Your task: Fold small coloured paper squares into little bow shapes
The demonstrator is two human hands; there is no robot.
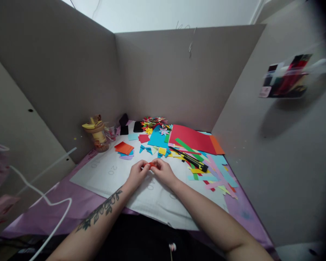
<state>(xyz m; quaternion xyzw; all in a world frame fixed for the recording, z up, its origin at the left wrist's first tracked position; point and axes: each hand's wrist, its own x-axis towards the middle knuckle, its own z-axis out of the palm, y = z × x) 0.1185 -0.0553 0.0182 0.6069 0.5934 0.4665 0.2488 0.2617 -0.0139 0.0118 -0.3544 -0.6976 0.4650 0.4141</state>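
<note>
Close together over the white sheet (103, 181), my left hand (139, 170) and my right hand (163, 171) pinch a small red-orange piece of paper (151, 165) between their fingertips. Much of that piece is hidden by the fingers, so its folded shape cannot be made out. Just beyond the hands lie small blue folded paper pieces (146, 149) and a yellow paper square (162, 151). A stack of orange paper squares (124, 148) rests to the left, over blue and lilac ones.
Right of the hands, a black and yellow utility knife (192, 160) lies among coloured paper strips (206, 177). Red sheets (192, 137) and a heap of folded paper stars (154, 123) are behind. A yellowish pot (99, 136) stands at left; a white cable (57, 203) hangs nearer.
</note>
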